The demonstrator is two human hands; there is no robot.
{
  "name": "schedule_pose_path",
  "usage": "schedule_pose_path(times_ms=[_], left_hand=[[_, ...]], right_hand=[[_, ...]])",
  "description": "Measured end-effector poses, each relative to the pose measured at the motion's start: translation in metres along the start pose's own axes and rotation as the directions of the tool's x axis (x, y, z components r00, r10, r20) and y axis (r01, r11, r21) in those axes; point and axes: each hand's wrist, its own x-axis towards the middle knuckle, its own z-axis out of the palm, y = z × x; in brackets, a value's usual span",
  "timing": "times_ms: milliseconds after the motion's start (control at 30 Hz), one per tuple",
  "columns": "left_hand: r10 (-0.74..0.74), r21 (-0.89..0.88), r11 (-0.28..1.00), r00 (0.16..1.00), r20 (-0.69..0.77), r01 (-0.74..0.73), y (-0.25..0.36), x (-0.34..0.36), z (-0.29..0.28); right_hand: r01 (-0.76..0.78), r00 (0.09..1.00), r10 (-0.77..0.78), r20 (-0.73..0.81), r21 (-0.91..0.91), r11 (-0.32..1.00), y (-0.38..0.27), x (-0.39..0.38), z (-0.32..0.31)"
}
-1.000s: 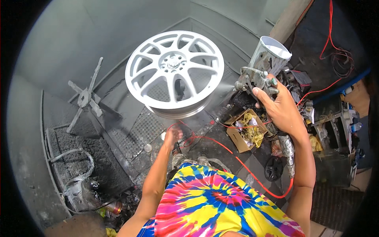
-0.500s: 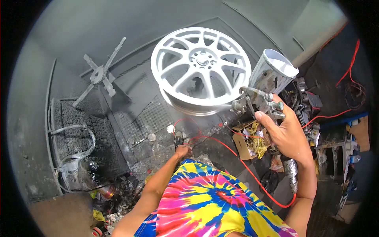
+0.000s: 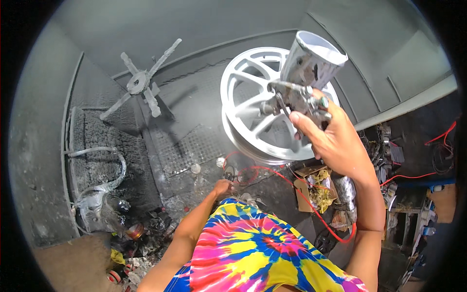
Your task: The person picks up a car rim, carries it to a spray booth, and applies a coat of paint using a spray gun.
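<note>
My right hand (image 3: 335, 138) is wrapped round a paint-stained spray gun (image 3: 294, 100), with a grey-spattered cup (image 3: 311, 65) of white paint on top. The gun is over a white spoked wheel rim (image 3: 233, 109), hiding its hub and part of its right side. My left hand (image 3: 224, 187) is low in front of my body, by my shoe, its fingers curled closed. What it holds, if anything, is too small to make out; a red air hose (image 3: 279, 174) passes beside it and loops up to my right forearm.
At left, a paint-crusted four-armed stand (image 3: 138, 83) rises beside a rough dark filter panel (image 3: 109, 131). A coated machine (image 3: 97, 207) with a curved pipe sits below, near scattered litter (image 3: 146, 231). An open cardboard box (image 3: 305, 194) lies on the floor at right, before cluttered shelves (image 3: 406, 219).
My right hand and the spray gun have moved left over the wheel rim. The whole view has shifted, with the rim now farther right. My left hand stays low and closed.
</note>
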Motion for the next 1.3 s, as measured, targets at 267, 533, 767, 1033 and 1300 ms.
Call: schedule_pose_path(times_ms=[267,533,767,1033,1300], left_hand=[[-0.077,-0.064,0.995,0.996,-0.049,0.073,0.101,-0.007,-0.001],[0.103,-0.496,0.864,0.995,0.000,-0.089,0.157,0.026,0.032],[0.163,-0.606,0.792,0.982,0.093,-0.073,0.148,0.030,0.049],[0.135,-0.526,0.850,0.959,0.251,0.018,0.136,0.009,0.131],[0.166,-0.693,0.713,0.936,0.311,0.104,0.121,0.028,0.224]], right_hand=[[0.042,0.986,-0.022,-0.167,0.119,0.992,0.003,0.075,-0.018],[0.014,0.920,0.025,-0.392,0.096,0.995,0.031,0.033,-0.061],[-0.193,0.848,0.272,-0.455,0.214,0.958,0.046,-0.071,-0.073],[-0.264,0.744,0.399,-0.536,0.313,0.912,0.066,-0.177,-0.078],[-0.289,0.704,0.485,-0.519,0.415,0.863,0.071,-0.246,-0.084]])
